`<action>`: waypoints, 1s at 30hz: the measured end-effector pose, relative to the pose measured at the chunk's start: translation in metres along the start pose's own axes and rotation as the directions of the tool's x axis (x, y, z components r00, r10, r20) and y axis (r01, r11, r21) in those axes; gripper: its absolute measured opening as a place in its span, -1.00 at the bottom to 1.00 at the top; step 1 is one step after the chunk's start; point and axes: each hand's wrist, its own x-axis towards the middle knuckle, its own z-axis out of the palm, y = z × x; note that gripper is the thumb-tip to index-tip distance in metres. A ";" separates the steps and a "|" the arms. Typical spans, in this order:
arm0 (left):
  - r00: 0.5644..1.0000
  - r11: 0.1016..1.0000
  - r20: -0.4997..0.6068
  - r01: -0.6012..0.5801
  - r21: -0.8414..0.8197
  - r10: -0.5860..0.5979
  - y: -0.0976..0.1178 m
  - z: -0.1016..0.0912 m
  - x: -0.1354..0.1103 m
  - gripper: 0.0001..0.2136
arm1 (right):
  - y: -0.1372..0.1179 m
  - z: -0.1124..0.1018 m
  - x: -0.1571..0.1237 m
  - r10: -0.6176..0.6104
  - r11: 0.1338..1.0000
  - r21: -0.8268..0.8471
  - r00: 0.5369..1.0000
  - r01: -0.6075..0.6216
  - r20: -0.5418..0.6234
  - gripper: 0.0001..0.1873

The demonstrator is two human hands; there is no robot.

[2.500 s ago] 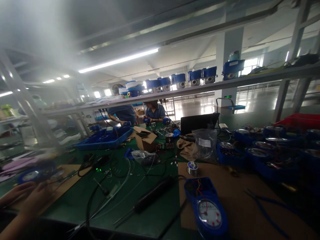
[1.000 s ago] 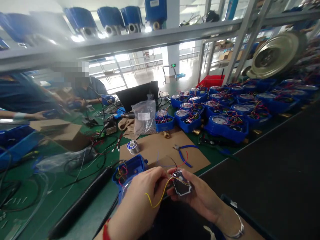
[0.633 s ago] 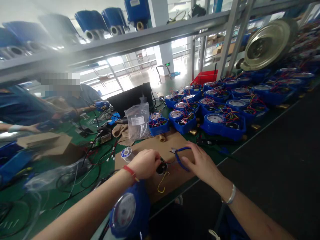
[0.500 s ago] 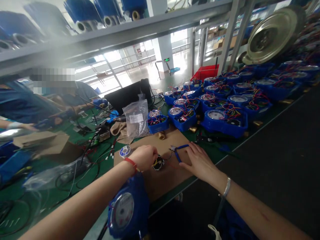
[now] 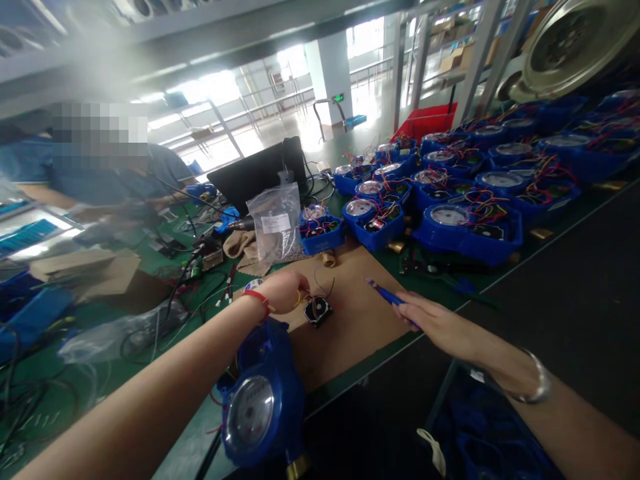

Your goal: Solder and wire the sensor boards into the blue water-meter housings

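Note:
My left hand (image 5: pixel 286 291) is closed, its fingertips pinching thin wires (image 5: pixel 301 298) beside a small black module (image 5: pixel 318 312). The module lies on a brown cardboard sheet (image 5: pixel 345 347), with more wires rising from it. To the right, my right hand (image 5: pixel 430 319) grips blue-handled cutting pliers (image 5: pixel 386 292); their jaws point up and left, apart from the module. A blue water meter (image 5: pixel 253 407) with a round clear dial sits below my left forearm. Partly hidden behind my left hand is a solder spool (image 5: pixel 254 285).
Rows of blue meters (image 5: pixel 465 230) with loose wires fill the back right. A clear plastic bag (image 5: pixel 276 230) and a cloth (image 5: pixel 245 247) lie behind the cardboard. Cables, a cardboard box (image 5: pixel 100 280) and a co-worker (image 5: pixel 115 170) are on the left.
My right hand has drawn the pliers away to the right, and their spread handles have come together. The module shows more fully beside my left hand. The camera view has shifted.

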 end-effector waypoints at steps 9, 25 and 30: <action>0.972 0.945 0.203 0.173 -0.278 -0.119 -0.015 0.006 0.008 -0.79 | -0.051 0.093 -0.048 -0.138 0.112 0.878 0.867 -0.466 0.478 -0.78; 0.973 0.911 0.191 0.190 -0.367 -0.126 -0.019 0.008 0.003 -0.84 | -0.067 0.130 0.023 0.063 -0.048 0.872 0.870 -0.487 0.489 -0.60; 0.983 0.918 0.160 0.146 -0.368 -0.092 -0.025 0.009 0.005 -0.86 | -0.069 0.129 0.027 0.074 -0.070 0.852 0.849 -0.518 0.523 -0.59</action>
